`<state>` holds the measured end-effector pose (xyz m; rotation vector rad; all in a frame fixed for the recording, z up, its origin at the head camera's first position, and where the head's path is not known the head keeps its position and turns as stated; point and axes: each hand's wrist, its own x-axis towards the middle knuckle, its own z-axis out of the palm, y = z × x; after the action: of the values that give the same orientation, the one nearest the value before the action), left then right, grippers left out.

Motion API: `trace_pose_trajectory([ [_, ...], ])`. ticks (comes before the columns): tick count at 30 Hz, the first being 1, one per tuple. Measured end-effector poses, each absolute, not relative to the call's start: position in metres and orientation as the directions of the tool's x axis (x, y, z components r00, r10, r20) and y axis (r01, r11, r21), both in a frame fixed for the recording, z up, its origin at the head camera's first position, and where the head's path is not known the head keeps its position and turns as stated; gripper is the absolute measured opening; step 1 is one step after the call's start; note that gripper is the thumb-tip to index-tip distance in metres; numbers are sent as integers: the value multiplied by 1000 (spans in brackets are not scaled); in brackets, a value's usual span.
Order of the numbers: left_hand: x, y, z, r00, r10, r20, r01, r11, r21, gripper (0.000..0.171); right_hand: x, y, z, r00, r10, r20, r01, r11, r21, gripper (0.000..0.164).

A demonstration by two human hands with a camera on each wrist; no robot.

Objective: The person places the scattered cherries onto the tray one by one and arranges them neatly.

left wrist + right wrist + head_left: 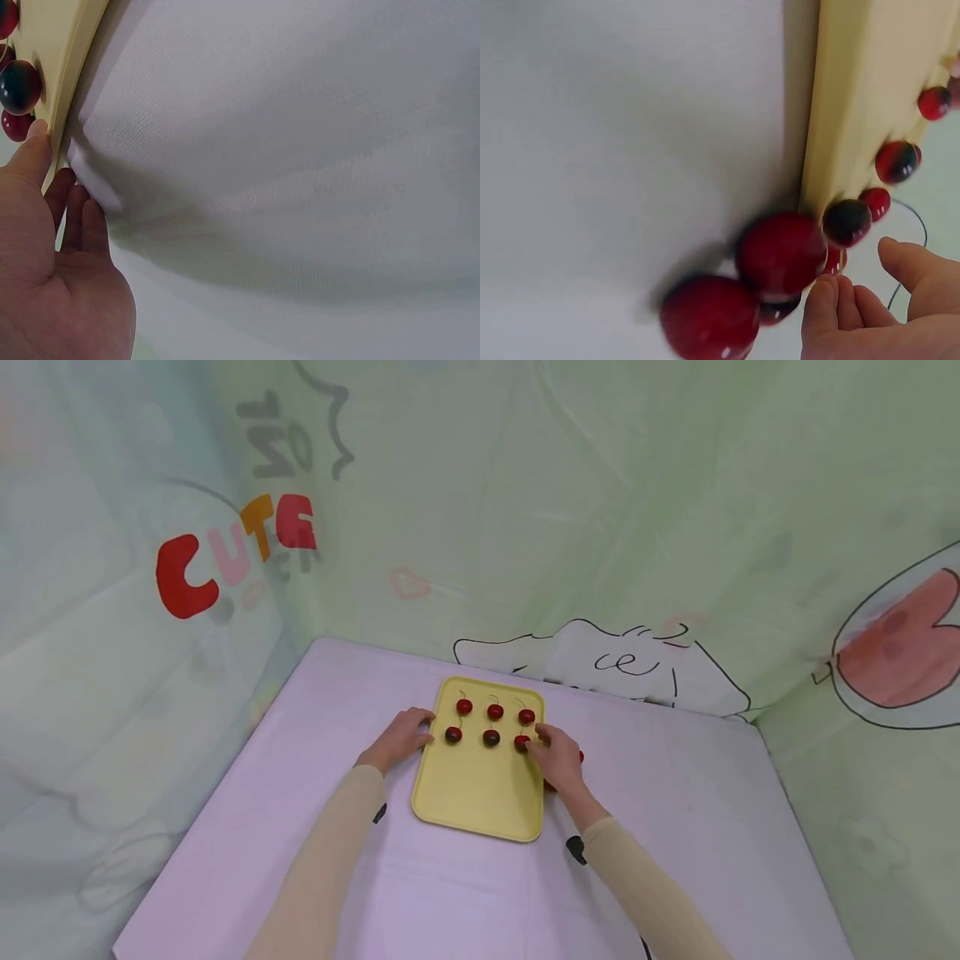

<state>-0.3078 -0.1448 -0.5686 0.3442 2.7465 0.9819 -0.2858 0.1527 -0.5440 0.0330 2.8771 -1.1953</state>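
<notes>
A yellow rectangular tray holds two rows of three dark red cherries with thin stems, such as the cherry in the far row. My left hand holds the tray's left rim; in the left wrist view its thumb lies on the edge and the other fingers are outside it. Over the right rim reaches my right hand, thumb and fingers apart. Its thumb overlaps the near row's right cherry in the head view. In the right wrist view nothing shows between the fingers.
Loose cherries lie on the table by the tray's right side, partly hidden by my right hand in the head view. A pale lilac cloth covers the table. Printed curtains stand around its back and sides.
</notes>
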Motion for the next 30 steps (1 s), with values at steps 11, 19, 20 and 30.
trace_pose_trajectory([
  [11, -308, -147, -568, -953, 287, -95, 162, 751, 640, 46, -258, 204, -534, -994, 105, -22, 81, 610, -788, 47],
  [19, -304, -146, -566, -953, 286, -103, 156, 750, 643, 46, -228, 228, -543, -987, 134, -92, 157, 652, -742, 48],
  [20, -304, -146, -566, -952, 287, -101, 157, 748, 645, 46, -225, 230, -545, -985, 131, -114, 172, 653, -738, 49],
  [30, -305, -144, -566, -951, 291, -101, 161, 748, 644, 46, -218, 240, -576, -975, 109, -193, 217, 652, -726, 55],
])
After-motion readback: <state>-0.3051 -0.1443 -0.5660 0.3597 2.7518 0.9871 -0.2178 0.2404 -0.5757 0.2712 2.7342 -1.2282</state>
